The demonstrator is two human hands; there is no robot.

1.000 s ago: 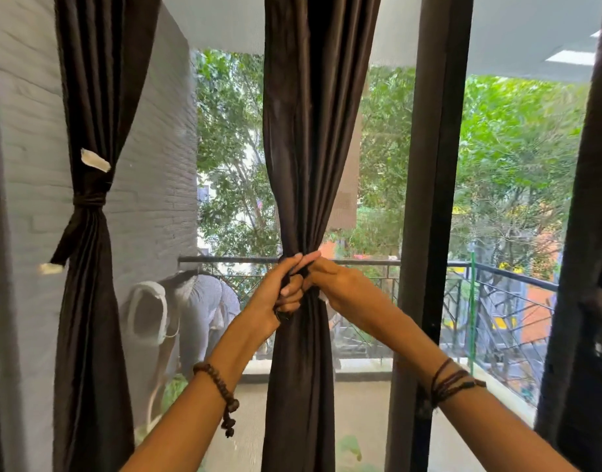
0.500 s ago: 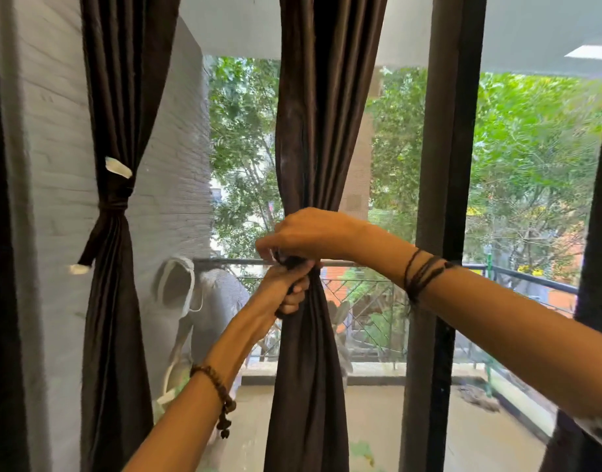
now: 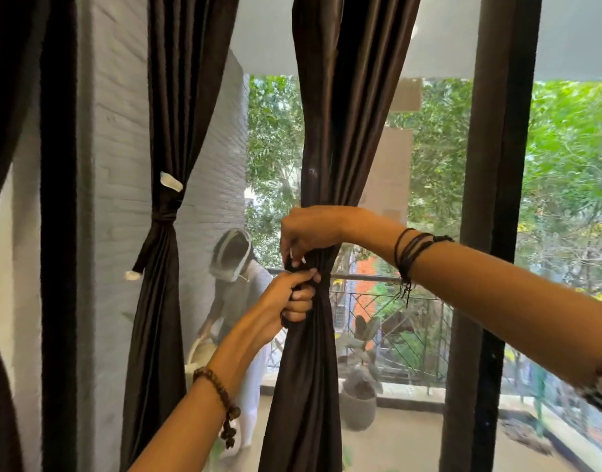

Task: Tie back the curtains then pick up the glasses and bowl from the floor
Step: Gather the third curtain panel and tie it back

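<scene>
Mid curtain [image 3: 320, 165] being tied, hands stacked at the knot.

Since a second ago the right hand [image 3: 309, 233] has swung from beside the left to above it, now pinching the tie down from the top; left hand [image 3: 289, 301] stays clamped round the bunched cloth just below, touching it. Looks like the wrap is being cinched, so this curtain is nearly done. Left curtain [image 3: 163, 301] already tied. Far-right curtain not seen tied. Glasses and bowl: not in view, floor inside hidden. Containers: one grey pot [image 3: 357, 407] on the balcony, holding a plant.
</scene>
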